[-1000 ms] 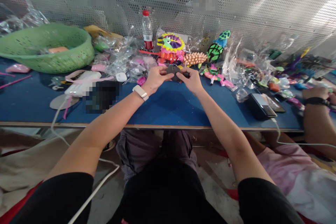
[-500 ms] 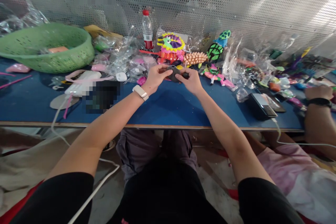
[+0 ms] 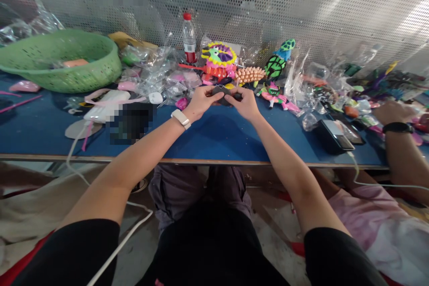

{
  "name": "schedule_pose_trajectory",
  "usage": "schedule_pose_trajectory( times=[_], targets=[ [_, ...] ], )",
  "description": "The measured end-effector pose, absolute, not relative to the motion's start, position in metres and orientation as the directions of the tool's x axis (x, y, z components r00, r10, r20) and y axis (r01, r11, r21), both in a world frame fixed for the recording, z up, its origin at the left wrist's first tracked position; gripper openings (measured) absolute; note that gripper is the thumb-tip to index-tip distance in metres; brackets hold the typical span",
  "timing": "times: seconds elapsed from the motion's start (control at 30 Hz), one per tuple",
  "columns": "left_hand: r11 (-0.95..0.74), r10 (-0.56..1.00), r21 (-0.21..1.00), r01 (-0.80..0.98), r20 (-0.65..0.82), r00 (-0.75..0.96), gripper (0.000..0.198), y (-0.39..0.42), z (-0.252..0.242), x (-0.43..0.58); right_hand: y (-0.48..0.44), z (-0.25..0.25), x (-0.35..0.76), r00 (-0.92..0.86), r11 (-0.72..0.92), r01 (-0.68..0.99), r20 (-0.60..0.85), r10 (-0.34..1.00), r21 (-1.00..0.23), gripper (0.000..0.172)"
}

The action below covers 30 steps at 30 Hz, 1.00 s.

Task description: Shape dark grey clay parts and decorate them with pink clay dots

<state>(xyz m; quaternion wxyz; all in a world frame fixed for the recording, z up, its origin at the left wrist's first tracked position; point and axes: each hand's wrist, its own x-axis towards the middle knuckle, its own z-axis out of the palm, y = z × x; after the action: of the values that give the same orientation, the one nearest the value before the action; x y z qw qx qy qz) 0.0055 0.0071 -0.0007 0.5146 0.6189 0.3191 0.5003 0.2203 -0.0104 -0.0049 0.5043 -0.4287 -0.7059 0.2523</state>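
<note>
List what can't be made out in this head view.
- Dark piece between left hand and right hand: fingers cover most of it; its shape is unclear.
- Pixelated patch on the blue table: blurred out.
- Clear bags: contents too small.
- Co-worker's hand: cut off by the right edge.

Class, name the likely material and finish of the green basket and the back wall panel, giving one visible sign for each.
Green basket: probably moulded plastic, matt, judging by its even colour and regular holes. Wall panel: likely perforated sheet metal, with a silvery sheen and a dense hole grid.
</note>
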Motion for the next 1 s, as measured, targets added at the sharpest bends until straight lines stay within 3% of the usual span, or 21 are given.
schedule_pose_trajectory(
  times=[0.17,0.37,0.53,0.73,0.9,1.0],
  targets=[
    [-0.246,0.927,0.967,-0.069,0.255,0.274,0.039,0.007,-0.002,0.007,-0.003,-0.008,0.23,-0.003,0.535,0.425,0.59,0.808,-0.73,0.044],
    [-0.188,0.925,0.979,-0.075,0.202,0.322,0.033,0.004,-0.002,0.007,0.002,-0.008,0.236,-0.016,0.526,0.421,0.574,0.819,-0.739,0.036],
    [-0.172,0.918,0.981,-0.089,0.193,0.348,0.03,0.0,0.0,0.007,-0.012,-0.001,0.222,-0.047,0.565,0.387,0.597,0.801,-0.729,0.047],
    [-0.197,0.897,0.975,-0.105,0.222,0.382,0.036,-0.004,-0.001,0.009,-0.015,-0.001,0.218,-0.06,0.612,0.425,0.654,0.754,-0.667,0.018],
    [-0.237,0.888,0.968,-0.086,0.251,0.384,0.04,-0.006,-0.002,0.012,-0.014,-0.004,0.219,-0.063,0.615,0.453,0.665,0.744,-0.646,0.022],
    [-0.267,0.88,0.96,-0.079,0.276,0.387,0.043,-0.006,-0.001,0.012,-0.015,-0.003,0.218,-0.057,0.63,0.465,0.69,0.722,-0.621,0.014]
  ],
)
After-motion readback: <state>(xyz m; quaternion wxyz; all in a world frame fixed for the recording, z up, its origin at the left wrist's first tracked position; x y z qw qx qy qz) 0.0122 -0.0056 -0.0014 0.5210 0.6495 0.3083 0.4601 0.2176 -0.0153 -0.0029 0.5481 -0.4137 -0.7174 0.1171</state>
